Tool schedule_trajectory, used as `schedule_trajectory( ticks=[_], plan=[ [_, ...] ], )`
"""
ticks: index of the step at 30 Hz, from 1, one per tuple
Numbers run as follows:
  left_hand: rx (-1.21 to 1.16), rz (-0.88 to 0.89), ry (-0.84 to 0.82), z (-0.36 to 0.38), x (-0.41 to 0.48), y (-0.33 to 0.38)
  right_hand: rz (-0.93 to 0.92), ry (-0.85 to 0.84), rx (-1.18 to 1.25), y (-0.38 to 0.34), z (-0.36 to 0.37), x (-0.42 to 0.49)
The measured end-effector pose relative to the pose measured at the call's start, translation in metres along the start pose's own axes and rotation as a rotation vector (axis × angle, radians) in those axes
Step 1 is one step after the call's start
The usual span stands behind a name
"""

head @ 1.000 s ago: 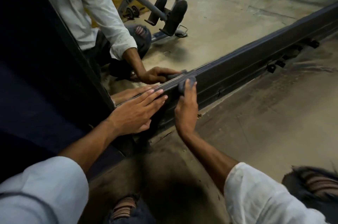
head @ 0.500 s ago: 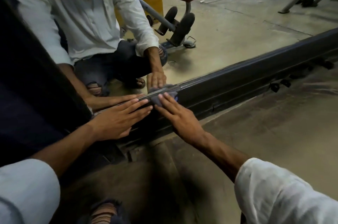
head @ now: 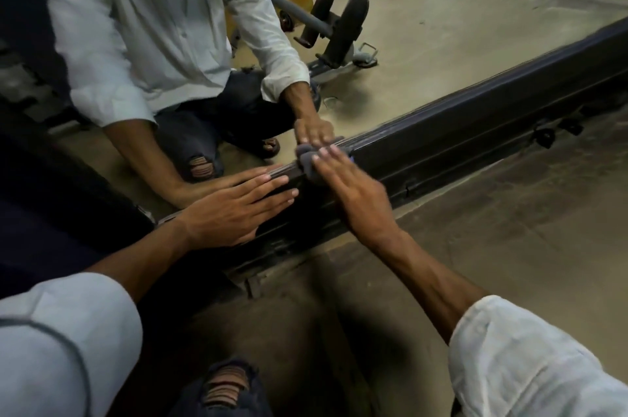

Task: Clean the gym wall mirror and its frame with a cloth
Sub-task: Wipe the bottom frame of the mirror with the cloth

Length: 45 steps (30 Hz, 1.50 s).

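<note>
Cloth (head: 307, 163), grey and bunched, lies on the top edge of the mirror's dark bottom frame (head: 475, 131), just beside the fingertips of the left hand (head: 234, 212). The right hand (head: 353, 192) presses it there with straight, close fingers. One second ago this hand pointed straight at the frame; now it leans in from the right, and the cloth sits a little closer to the left hand. The left hand stays flat on the frame, fingers spread. I judge the wiping works along this corner part; the long frame to the right and the mirror (head: 458, 18) remain to do.
</note>
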<state>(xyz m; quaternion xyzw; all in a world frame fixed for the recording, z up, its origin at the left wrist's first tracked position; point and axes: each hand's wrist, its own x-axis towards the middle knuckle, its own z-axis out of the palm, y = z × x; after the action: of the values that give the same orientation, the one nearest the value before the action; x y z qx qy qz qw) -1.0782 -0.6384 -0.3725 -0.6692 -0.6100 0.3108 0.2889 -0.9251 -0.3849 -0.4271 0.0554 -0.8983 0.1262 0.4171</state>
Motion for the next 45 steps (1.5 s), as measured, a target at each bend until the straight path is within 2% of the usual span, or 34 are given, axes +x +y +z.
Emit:
schedule_trajectory(
  ticks=[3,5,7,9,12,14,17,18,22,23,27,29,30,32,34,35,36,39,41,43,45],
  plan=[
    [-0.018,-0.005,0.01,-0.001,-0.001,-0.001,0.26,0.058,0.024,0.035,-0.013,-0.004],
    [-0.026,-0.016,0.013,-0.002,-0.001,-0.001,0.303,0.084,0.107,0.022,-0.01,-0.003],
    [-0.026,-0.021,0.007,-0.003,0.001,0.0,0.211,0.035,0.252,-0.007,-0.003,0.0],
    [-0.028,-0.026,-0.004,-0.001,0.002,0.0,-0.008,0.007,0.181,-0.021,0.009,-0.004],
    [-0.045,-0.024,-0.008,-0.002,0.001,-0.001,-0.086,-0.078,0.133,-0.006,0.008,-0.006],
    [-0.048,-0.019,-0.012,-0.003,0.0,0.0,0.001,-0.043,0.097,0.02,0.001,-0.012],
    [-0.051,-0.022,-0.014,-0.005,0.0,-0.001,0.293,-0.017,0.075,0.045,-0.009,-0.024],
    [-0.053,-0.028,-0.009,-0.006,0.0,-0.001,0.298,-0.002,0.086,0.041,-0.007,-0.027],
    [-0.065,-0.042,-0.006,-0.009,0.002,0.0,-0.09,-0.149,0.15,0.004,0.009,-0.027],
    [-0.067,-0.043,-0.002,-0.009,0.003,-0.001,-0.09,-0.153,0.148,0.005,0.008,-0.024],
    [-0.068,-0.04,0.001,-0.006,0.001,0.0,0.328,0.07,0.19,0.046,-0.017,-0.01],
    [-0.067,-0.039,-0.003,-0.006,0.002,-0.001,0.433,0.156,0.236,0.055,-0.025,-0.006],
    [-0.071,-0.04,-0.009,-0.006,0.002,-0.001,0.419,0.152,0.255,0.051,-0.024,-0.004],
    [-0.082,-0.038,-0.038,-0.005,0.002,-0.001,0.249,0.05,0.287,0.034,-0.017,-0.003],
    [-0.089,-0.031,-0.045,-0.006,0.006,-0.001,0.052,-0.038,0.218,0.029,-0.012,-0.003],
    [-0.09,-0.029,-0.041,-0.007,0.011,0.0,0.016,-0.027,0.181,0.036,-0.014,0.0],
    [-0.084,-0.029,-0.034,-0.008,0.021,0.0,0.052,0.023,0.165,0.047,-0.015,0.003],
    [-0.056,-0.006,-0.004,-0.008,0.057,-0.002,0.414,0.204,0.185,0.083,-0.026,0.006],
    [-0.039,0.005,0.017,-0.007,0.072,-0.002,0.538,0.232,0.177,0.083,-0.024,0.007],
    [-0.036,-0.004,0.023,-0.007,0.075,-0.001,0.415,0.161,0.197,0.061,-0.017,0.004],
    [-0.048,-0.02,0.027,-0.009,0.075,-0.001,0.198,0.01,0.241,0.041,-0.014,-0.002]
  ],
)
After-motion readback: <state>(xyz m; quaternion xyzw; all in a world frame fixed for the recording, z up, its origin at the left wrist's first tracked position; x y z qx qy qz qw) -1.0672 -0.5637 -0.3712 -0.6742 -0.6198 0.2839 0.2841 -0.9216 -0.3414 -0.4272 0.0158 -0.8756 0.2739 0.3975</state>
